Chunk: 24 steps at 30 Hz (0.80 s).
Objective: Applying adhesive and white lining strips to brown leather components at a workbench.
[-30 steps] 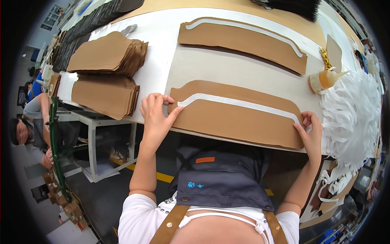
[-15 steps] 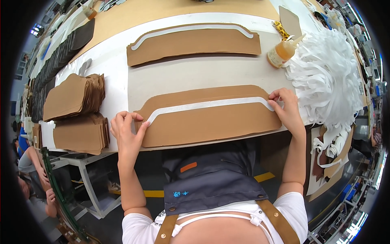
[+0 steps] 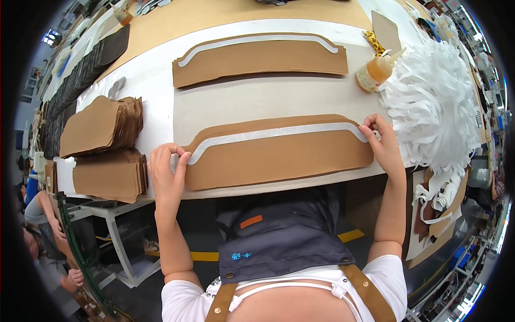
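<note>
A wide brown panel [image 3: 279,161] with sloped far corners lies at the table's near edge, on a stack of like panels [image 3: 327,118] whose far edges show behind it. A white strip [image 3: 273,133] runs along its far edge and bends down at both ends. At the left end my left hand [image 3: 167,170] is closed, thumb and forefinger pinching the panel's corner by the strip's tip. My right hand [image 3: 384,144] pinches the right corner the same way. Farther off lies another brown stack [image 3: 257,63], its top panel bearing a similar white strip.
A bottle of amber liquid [image 3: 371,75] with a pointed nozzle leans at the right, beside a large heap of white strips [image 3: 432,102]. Stacked brown pieces [image 3: 91,126] stand at the left, dark pieces [image 3: 80,80] behind them. Another person's hand [image 3: 75,277] shows at lower left.
The top panel has shifted slightly away from me, so less of the stack shows behind it. Both hands have moved with it, keeping their pinch. The whole view has shifted a little.
</note>
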Each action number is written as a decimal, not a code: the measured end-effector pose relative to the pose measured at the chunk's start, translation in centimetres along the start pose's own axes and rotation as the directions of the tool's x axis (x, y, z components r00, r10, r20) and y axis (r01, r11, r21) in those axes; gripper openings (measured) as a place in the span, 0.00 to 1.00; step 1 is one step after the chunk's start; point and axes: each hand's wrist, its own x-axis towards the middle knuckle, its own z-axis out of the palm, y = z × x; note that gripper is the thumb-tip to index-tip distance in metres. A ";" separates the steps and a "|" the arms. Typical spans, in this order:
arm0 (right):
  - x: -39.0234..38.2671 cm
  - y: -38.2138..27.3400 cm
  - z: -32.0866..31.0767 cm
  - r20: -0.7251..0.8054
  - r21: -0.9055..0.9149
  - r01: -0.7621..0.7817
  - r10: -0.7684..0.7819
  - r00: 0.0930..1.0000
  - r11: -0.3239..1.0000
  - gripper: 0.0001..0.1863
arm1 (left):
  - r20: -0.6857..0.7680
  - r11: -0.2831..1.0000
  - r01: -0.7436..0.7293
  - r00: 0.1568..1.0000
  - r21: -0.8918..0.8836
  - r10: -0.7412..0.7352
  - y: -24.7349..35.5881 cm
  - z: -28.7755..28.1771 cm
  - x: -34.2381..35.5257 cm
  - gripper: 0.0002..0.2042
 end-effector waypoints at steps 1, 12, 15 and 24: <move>0.0 -0.4 0.0 0.012 0.072 -0.016 0.016 1.000 0.997 0.07 | 0.049 0.986 0.054 0.998 -0.158 -0.047 -0.2 -0.2 0.3 0.08; 6.5 -1.5 2.0 -0.141 0.419 0.123 -0.069 0.988 0.900 0.17 | -0.033 0.875 0.011 0.999 -0.483 -0.031 -0.9 -1.2 6.0 0.19; 11.4 -2.6 3.0 -0.272 0.180 0.248 -0.194 0.943 0.952 0.16 | -0.104 0.842 -0.022 0.994 -0.539 -0.040 -2.4 -0.5 12.1 0.19; 20.7 0.6 5.9 -0.315 0.018 0.190 -0.175 0.933 0.982 0.16 | -0.070 0.856 0.030 0.995 -0.516 -0.077 -5.5 5.0 23.2 0.21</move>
